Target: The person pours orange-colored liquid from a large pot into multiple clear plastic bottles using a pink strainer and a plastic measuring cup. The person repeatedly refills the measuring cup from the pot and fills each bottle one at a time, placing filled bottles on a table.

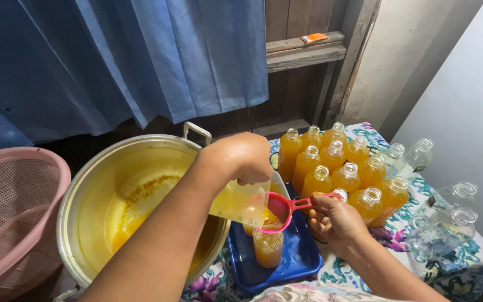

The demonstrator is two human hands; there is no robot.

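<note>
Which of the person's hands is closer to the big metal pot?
The left. The left hand holds a clear jug right at the big metal pot's rim. The right hand is farther away, beside the filled bottles, gripping the red funnel's handle.

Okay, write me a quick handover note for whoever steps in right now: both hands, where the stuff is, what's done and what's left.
Left hand: tilting a clear jug of orange liquid into the funnel.
Right hand: holding the pink funnel by its handle over a bottle standing in the blue tray.
Big metal pot: some orange liquid left at the bottom.
Done: about a dozen filled bottles, uncapped, on the table.
Left: current bottle partly full; four empty bottles at right.
</note>
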